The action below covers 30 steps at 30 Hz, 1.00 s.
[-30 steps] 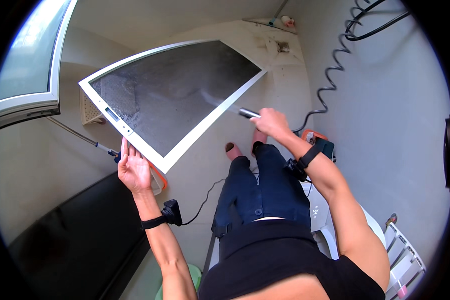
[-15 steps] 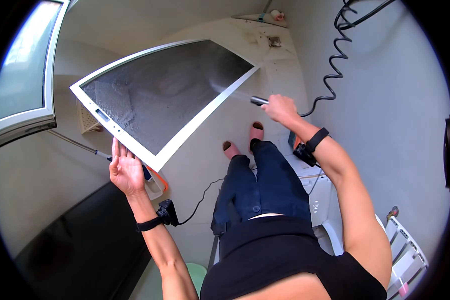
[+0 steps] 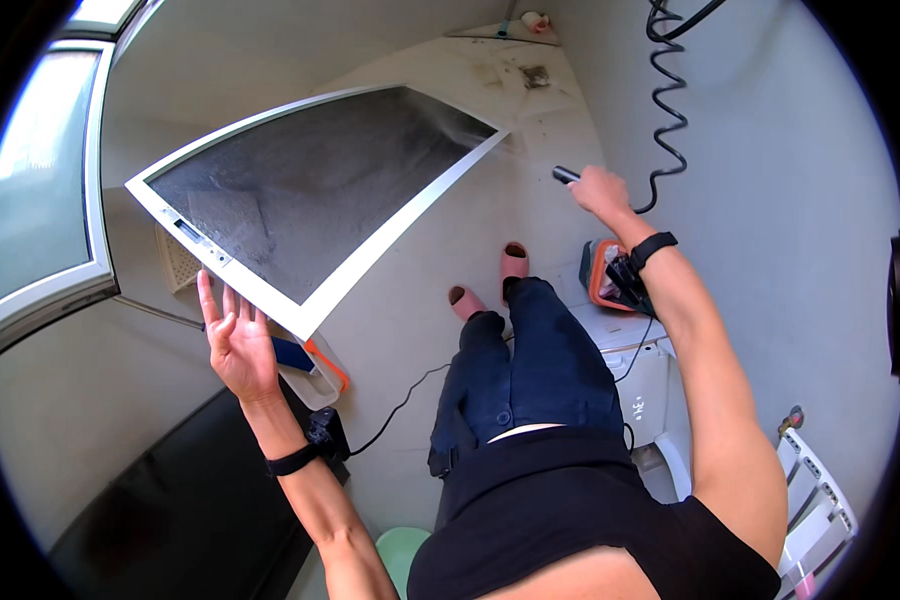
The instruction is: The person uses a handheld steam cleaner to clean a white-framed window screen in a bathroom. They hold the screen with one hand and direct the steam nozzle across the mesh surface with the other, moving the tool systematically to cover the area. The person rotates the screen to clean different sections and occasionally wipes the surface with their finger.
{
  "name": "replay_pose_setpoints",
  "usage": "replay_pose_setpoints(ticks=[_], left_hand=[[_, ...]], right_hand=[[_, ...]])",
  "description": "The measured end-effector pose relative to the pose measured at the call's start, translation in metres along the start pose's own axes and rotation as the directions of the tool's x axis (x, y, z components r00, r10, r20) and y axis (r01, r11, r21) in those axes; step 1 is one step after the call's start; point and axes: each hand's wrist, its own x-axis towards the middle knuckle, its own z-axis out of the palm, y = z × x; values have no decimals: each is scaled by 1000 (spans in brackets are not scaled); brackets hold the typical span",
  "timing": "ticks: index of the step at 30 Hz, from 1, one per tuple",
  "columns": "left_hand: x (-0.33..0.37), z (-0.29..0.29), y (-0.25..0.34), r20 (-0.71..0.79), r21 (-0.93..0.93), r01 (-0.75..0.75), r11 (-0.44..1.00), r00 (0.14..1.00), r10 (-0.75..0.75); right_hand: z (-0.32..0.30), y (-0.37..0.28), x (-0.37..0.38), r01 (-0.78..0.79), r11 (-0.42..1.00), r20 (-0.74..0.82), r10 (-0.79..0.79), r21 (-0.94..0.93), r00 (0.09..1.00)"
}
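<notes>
left hand [image 3: 242, 352]: touching white-framed window screen [image 3: 315, 190] at its edge, fingers spreading slightly | right hand [image 3: 602, 193]: gripping spray nozzle [image 3: 565, 174], fingers curling around its handle

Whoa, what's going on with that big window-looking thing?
Someone is spraying a large white-framed dark panel. Their open left hand has its fingers at the panel's near-left edge. Their right hand grips a slim black spray nozzle, held apart from the panel. Right now, faint whitish spray shows at the panel's far-right end.
</notes>
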Motion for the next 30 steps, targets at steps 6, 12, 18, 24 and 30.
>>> replay_pose_setpoints(ticks=[6, 12, 18, 24, 30], left_hand=[[-4, -6, -4, 24, 318, -50, 947, 999, 45], [-6, -12, -13, 103, 524, -132, 841, 991, 91], [-7, -29, -10, 279, 645, -272, 714, 954, 111], [-6, -27, -6, 299, 731, -285, 620, 951, 84], [4, -17, 9, 673, 721, -569, -396, 709, 208]], right_hand=[[41, 34, 18, -100, 994, -43, 102, 35, 994], [40, -38, -8, 10, 992, -36, -5, 123, 999], [97, 19, -4, -103, 992, -48, 107, 68, 993], [83, -40, -36, -47, 982, -27, 53, 184, 998], [131, 0, -36, -157, 961, 6, 160, 226, 987]])
